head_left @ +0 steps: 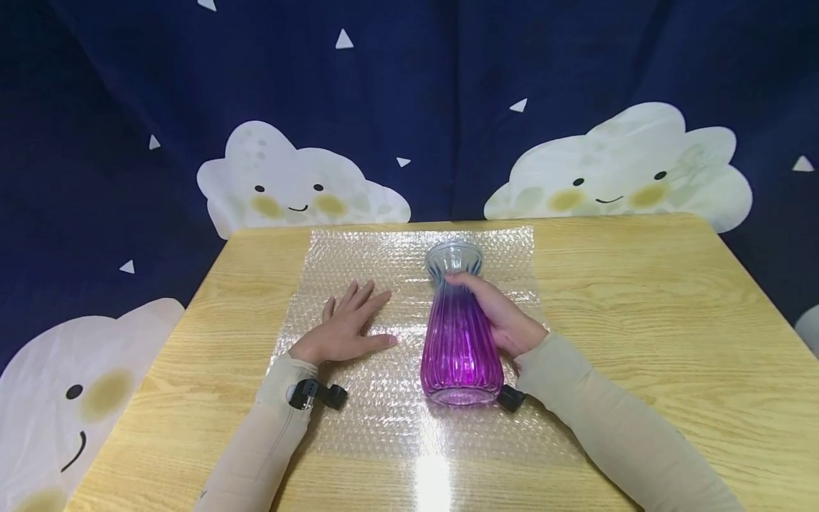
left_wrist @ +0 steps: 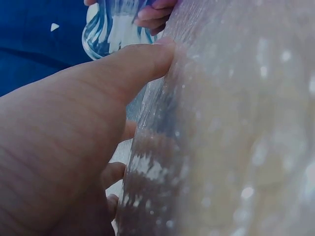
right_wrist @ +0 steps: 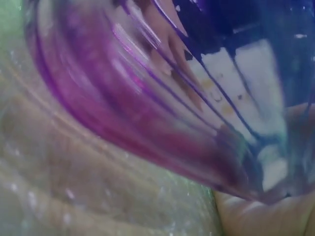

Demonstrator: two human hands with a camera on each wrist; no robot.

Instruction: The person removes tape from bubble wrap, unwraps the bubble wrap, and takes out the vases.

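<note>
Right hand (head_left: 505,320) wraps the purple vase (head_left: 459,341), lying mid-sheet with its mouth toward the tabletop's far edge. Left hand (head_left: 345,328) presses flat, fingers spread, on the bubble wrap (head_left: 384,419). Looks like wrapping's about to start; next, lift a sheet edge over the glass.

The left hand (left_wrist: 59,147) fills the near frame, its thumb (left_wrist: 133,64) pressed flat against the bubble wrap (left_wrist: 236,137), while beyond it other fingers (left_wrist: 155,17) hold a clear ribbed vase (left_wrist: 110,29).
</note>
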